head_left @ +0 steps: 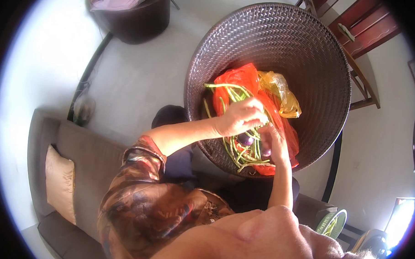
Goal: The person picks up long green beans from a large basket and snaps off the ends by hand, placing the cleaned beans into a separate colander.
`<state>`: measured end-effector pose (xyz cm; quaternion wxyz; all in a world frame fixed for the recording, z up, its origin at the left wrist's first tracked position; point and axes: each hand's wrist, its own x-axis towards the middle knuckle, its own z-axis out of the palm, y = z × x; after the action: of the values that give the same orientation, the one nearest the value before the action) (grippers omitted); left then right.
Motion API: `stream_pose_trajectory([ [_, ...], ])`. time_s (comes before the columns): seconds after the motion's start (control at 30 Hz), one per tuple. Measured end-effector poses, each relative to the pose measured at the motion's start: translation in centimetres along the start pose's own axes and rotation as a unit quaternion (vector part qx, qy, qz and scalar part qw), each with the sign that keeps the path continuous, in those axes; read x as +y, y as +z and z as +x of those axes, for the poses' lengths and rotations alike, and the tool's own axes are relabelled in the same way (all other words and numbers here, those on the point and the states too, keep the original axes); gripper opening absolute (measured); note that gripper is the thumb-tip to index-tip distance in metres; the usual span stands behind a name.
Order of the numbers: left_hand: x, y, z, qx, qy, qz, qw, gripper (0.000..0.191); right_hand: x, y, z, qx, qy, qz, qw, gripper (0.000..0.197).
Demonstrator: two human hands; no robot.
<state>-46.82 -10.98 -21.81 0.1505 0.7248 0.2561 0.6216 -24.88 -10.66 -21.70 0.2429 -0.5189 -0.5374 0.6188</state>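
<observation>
A large dark woven basket (282, 36) stands before my knees. Inside it, long green beans (232, 157) lie loose over a red plastic bag (242, 74), among a few purple round vegetables (245, 139), perhaps eggplants or onions. My left hand (244, 117) is closed over the beans, and some stick out beyond its far side. Close against its fingertips, my right hand (275, 140) reaches in over the near part of the heap; what lies between its fingers is hard to make out. A yellow plastic bag (280, 94) rests crumpled on the basket's far right.
On the left is a brown sofa (90, 149) with a beige cushion (60, 182). A dark round tub (139, 24) holding cloth stands at the upper left. Wooden furniture (361, 80) is beyond the basket's right rim. A green plastic basket (341, 221) sits at the lower right.
</observation>
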Motion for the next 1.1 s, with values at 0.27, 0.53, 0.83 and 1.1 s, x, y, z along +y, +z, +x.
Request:
stream_pose_trajectory([
  [0.27, 1.6, 1.3, -1.4, -0.159, -0.036, -0.055, 0.985, 0.014, 0.7, 1.5, -1.5, -0.137, 0.055, 0.388, 0.910, 0.043],
  [0.53, -2.1, 4.7, -1.6, -0.088, -0.107, -0.086, 0.987, 0.018, 1.8, -2.3, 1.8, -0.105, 0.003, 0.390, 0.915, 0.027],
  [0.83, -4.4, 6.3, 1.0, -0.100, 0.121, 0.151, 0.976, 0.023, -0.3, -4.9, 0.0, -0.071, -0.058, 0.102, 0.991, 0.023],
  [1.1, -4.9, 8.1, 0.0, -0.228, 0.056, 0.262, 0.936, 0.031, 0.8, -4.9, 1.7, 0.148, -0.267, -0.355, 0.884, 0.020],
])
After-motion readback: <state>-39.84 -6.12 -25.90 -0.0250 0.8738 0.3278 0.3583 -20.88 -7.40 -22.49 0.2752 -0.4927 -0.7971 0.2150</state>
